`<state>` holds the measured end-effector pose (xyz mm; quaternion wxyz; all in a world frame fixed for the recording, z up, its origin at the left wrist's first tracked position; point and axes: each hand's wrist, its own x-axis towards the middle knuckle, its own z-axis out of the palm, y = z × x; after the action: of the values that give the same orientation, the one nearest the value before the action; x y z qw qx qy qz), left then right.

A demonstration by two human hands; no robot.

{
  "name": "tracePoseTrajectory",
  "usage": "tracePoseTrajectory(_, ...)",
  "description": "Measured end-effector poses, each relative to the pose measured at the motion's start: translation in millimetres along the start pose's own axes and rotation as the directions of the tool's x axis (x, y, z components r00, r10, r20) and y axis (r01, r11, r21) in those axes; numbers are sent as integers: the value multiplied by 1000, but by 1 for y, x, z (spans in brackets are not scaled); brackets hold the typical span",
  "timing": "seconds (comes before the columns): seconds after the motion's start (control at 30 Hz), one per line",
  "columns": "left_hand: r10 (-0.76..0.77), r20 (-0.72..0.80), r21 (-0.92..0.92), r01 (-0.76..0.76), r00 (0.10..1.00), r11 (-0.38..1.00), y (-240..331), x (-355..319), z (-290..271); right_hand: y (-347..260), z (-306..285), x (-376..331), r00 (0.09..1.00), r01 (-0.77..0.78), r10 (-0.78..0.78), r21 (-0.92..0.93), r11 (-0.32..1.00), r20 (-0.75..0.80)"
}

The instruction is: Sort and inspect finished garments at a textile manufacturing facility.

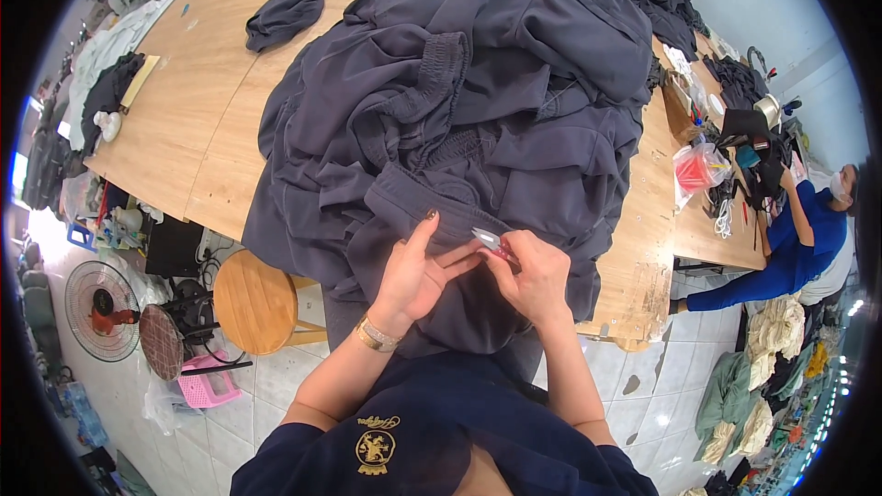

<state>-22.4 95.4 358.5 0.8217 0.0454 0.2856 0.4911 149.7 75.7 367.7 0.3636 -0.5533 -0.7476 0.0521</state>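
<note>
A dark grey garment with a gathered elastic waistband [418, 202] lies at the near side of a big heap of the same dark cloth [514, 46]. My left hand [413, 276] is palm up against this waistband, thumb apart and fingers stretched toward the right hand. In my right hand [535, 274], thumb and fingers close around small thread snips [487, 238], whose pale metal blades point to the left. The blade tips sit just above my left fingertips, over the cloth. Whether a thread lies between them is too small to tell.
The heap covers the middle of a wooden table [202, 129]. A separate dark piece [287, 12] lies far left. A wooden stool [255, 301] and a fan [103, 310] stand at left. To the right are a red-filled plastic bag [700, 168] and a seated person in blue [813, 225].
</note>
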Motion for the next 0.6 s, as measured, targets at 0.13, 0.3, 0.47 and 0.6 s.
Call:
tracePoseTrajectory(0.13,-8,12,20,8,1000,1000,1,0,-2,0,0,1,1000,15,-14,-59,998,21)
tracePoseTrajectory(0.3,3,-3,51,-3,1000,999,1,-1,-3,-1,1,3,999,13,-9,-81,997,50)
tracePoseTrajectory(0.47,-5,-3,67,5,1000,998,3,-2,-1,1,1,4,998,16,-11,-72,997,69)
tracePoseTrajectory(0.6,-10,32,132,6,999,991,5,-3,-1,1,0,4,996,29,-22,-85,996,87)
